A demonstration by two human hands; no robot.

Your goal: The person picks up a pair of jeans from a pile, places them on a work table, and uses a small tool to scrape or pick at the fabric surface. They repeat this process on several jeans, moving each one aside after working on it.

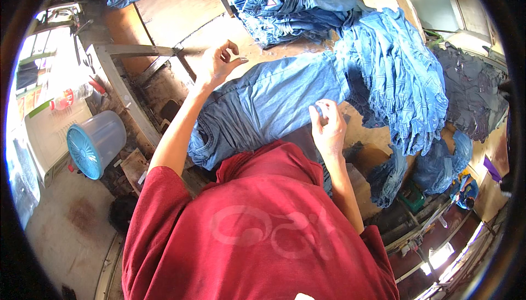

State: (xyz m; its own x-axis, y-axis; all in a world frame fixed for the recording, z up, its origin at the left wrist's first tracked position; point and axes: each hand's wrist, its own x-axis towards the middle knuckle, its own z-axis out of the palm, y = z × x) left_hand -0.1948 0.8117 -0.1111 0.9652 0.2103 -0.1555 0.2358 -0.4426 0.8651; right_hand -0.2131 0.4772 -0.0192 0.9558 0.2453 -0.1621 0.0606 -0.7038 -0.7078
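Note:
A blue denim garment [274,94] lies across my lap and the table edge, its leg panel spread flat and its left part bunched up. Above its far left edge I raise my left hand [220,65], the thumb stretched away from loosely bent fingers and nothing visible between them. Near the garment's right edge is my right hand [331,130], with its fingers curled in toward the thumb; what they hold, if anything, is too small to make out. A thick heap of lighter blue denim [397,81] touches the garment's right end.
More folded denim [296,9] is stacked at the back, and a dark grey cloth pile [471,92] lies far right. A wooden frame [129,100] stands to the left, beside a translucent bucket with a blue lid [87,149]. Denim pieces [389,176] hang at the lower right.

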